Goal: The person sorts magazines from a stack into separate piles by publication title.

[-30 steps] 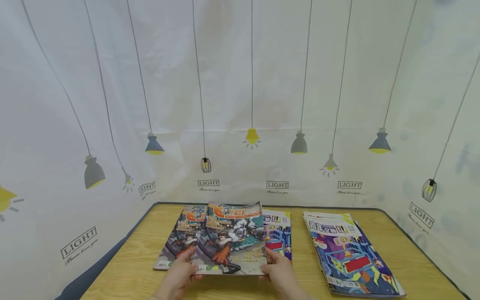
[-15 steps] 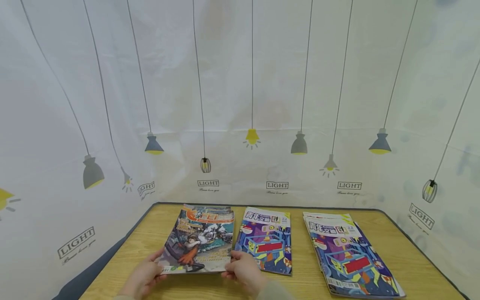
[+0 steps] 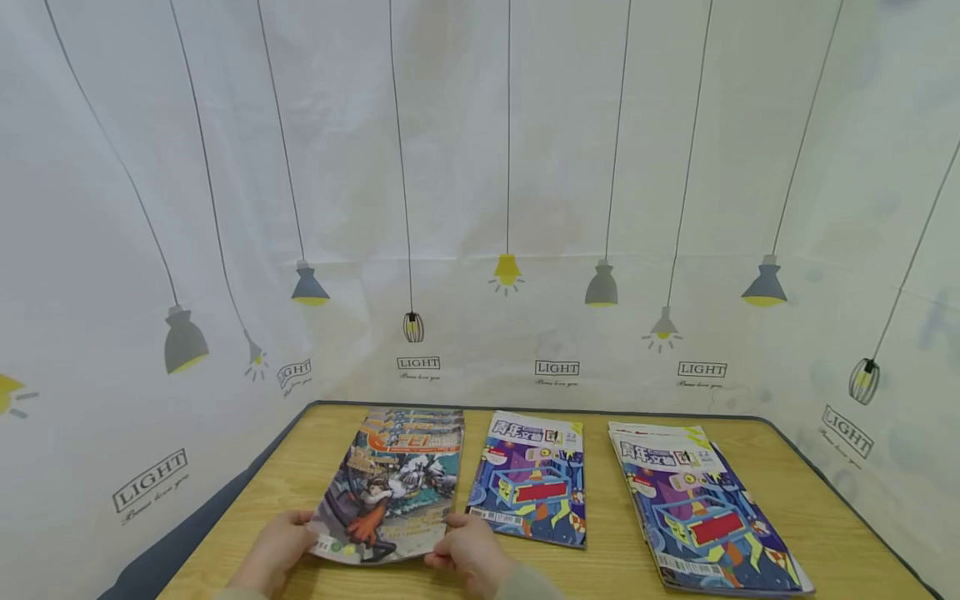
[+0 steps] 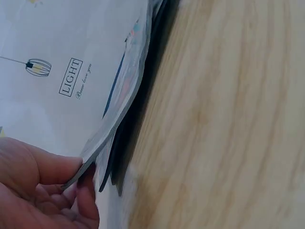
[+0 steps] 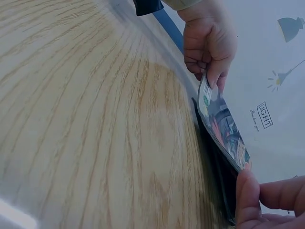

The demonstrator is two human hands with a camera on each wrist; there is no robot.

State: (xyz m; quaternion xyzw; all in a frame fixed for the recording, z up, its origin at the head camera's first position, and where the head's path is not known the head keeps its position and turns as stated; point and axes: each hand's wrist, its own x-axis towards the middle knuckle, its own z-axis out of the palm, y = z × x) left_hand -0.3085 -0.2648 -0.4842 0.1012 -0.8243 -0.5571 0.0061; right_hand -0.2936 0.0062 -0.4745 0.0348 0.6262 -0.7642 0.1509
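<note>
My left hand [image 3: 276, 543] pinches the near left corner of a magazine [image 3: 393, 498] with a dark, comic-style cover. At its near right corner, my right hand [image 3: 474, 552] grips the edge. Top edges of other magazines [image 3: 416, 414] with similar covers show just beyond it. In the left wrist view, the left thumb lies above the bent magazine edge [image 4: 112, 126] and the fingers below. Dark edges of more magazines show beneath it. The right wrist view has the right thumb and fingers [image 5: 249, 198] at the other corner, and the near edge raised off the wood.
Beside the held magazine lies a purple-blue magazine [image 3: 531, 483] on the wooden table [image 3: 600, 567]. A fanned stack of similar purple magazines [image 3: 708, 521] lies at the right. A pale curtain [image 3: 480, 183] printed with lamps surrounds the table.
Both hands have carried the comic-cover magazine left over the matching ones, then slightly toward the person. The purple-blue magazine in the middle is now uncovered.
</note>
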